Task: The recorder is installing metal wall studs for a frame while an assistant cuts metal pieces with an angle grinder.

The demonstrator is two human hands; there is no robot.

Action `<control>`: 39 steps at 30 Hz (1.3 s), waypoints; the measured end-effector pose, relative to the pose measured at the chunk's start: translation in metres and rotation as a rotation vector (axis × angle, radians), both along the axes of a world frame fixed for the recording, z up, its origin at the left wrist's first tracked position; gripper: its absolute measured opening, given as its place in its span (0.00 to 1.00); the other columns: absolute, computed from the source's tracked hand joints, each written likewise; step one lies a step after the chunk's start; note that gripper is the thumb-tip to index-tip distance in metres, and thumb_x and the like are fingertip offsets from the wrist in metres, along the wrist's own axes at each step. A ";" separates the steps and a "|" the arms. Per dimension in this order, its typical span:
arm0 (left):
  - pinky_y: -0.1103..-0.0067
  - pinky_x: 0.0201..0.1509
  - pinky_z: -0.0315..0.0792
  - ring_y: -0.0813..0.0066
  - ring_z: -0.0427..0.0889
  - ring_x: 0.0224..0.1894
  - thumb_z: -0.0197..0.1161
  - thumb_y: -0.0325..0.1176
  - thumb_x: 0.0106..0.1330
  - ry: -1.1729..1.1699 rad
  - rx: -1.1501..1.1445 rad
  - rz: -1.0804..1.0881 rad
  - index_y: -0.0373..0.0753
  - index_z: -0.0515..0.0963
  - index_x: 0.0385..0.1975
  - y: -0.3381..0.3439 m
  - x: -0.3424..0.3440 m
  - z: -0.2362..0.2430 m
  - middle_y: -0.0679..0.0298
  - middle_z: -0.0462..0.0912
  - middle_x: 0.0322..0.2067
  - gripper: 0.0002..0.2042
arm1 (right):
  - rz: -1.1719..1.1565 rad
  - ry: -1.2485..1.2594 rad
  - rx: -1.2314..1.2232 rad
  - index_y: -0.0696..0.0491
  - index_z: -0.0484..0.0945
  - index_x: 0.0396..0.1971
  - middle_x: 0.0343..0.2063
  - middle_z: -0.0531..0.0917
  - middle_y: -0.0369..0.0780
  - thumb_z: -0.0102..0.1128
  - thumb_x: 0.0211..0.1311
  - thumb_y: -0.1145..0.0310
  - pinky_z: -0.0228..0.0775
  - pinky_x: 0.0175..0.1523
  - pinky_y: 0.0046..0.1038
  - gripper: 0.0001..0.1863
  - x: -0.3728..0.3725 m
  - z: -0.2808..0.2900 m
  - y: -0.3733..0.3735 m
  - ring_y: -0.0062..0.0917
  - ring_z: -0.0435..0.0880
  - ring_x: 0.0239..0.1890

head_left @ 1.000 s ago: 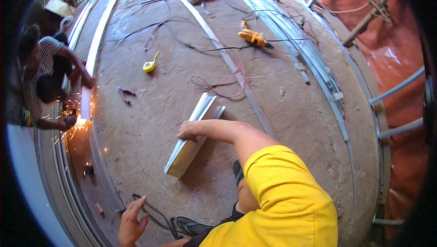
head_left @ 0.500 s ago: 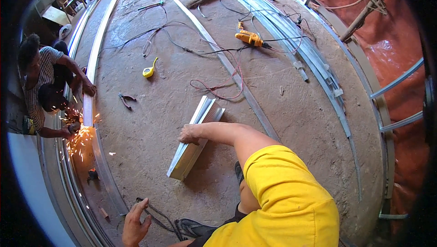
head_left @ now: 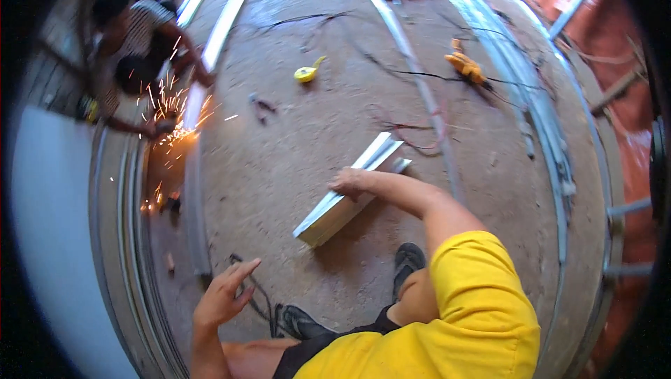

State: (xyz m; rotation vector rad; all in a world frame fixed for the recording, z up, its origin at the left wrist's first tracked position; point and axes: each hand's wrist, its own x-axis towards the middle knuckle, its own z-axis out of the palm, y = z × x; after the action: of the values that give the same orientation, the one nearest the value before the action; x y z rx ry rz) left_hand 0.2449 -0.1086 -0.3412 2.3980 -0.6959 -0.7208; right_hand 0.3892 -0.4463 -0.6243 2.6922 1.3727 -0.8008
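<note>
On the concrete floor before me lies a short bundle of silvery metal channels point(head_left: 328, 222), slanting from near left to far right. My right hand point(head_left: 349, 182) is closed over its upper edge, with the fingertips hidden behind the metal. Low on the left, my left hand point(head_left: 227, 292) hovers empty above the floor, fingers stretched and thumb apart. A black cord point(head_left: 260, 295) lies beyond it, near my sandalled foot point(head_left: 304, 323).
At left a person point(head_left: 143, 37) works a power tool on a long metal channel point(head_left: 198, 197), throwing sparks point(head_left: 175, 117). Pliers point(head_left: 262, 108), a yellow tape measure point(head_left: 306, 74), a yellow drill point(head_left: 465, 68) and cables lie ahead. Long metal strips point(head_left: 542, 124) stretch along the right.
My view has swung left, so the scene sits farther right in the picture. My right hand still grips the channels; my left hand has risen slightly and remains empty. Sparks have spread wider.
</note>
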 end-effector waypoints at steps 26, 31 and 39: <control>0.70 0.55 0.69 0.55 0.72 0.52 0.57 0.19 0.56 0.015 0.043 -0.010 0.48 0.62 0.60 0.000 0.000 0.004 0.55 0.71 0.52 0.29 | -0.016 0.034 -0.059 0.55 0.71 0.40 0.37 0.79 0.46 0.76 0.30 0.60 0.71 0.46 0.38 0.32 -0.002 0.021 0.000 0.39 0.77 0.44; 0.71 0.53 0.71 0.55 0.73 0.51 0.55 0.17 0.54 -0.008 0.025 -0.004 0.47 0.63 0.59 -0.001 0.000 0.004 0.54 0.71 0.52 0.30 | -0.022 0.046 -0.069 0.54 0.71 0.40 0.37 0.79 0.46 0.75 0.31 0.60 0.71 0.46 0.38 0.32 -0.002 0.024 0.000 0.39 0.77 0.44; 0.72 0.51 0.72 0.55 0.74 0.50 0.51 0.14 0.52 -0.046 0.001 -0.023 0.47 0.63 0.59 0.002 0.001 0.003 0.54 0.71 0.52 0.32 | -0.012 0.064 -0.100 0.54 0.69 0.43 0.39 0.77 0.47 0.75 0.32 0.61 0.70 0.47 0.39 0.34 -0.001 0.025 0.001 0.40 0.76 0.45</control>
State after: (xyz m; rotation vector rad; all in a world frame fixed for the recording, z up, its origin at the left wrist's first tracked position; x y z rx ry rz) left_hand 0.2456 -0.1062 -0.3381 2.4179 -0.7429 -0.6770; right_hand 0.3882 -0.4449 -0.5992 2.6237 1.2921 -0.9377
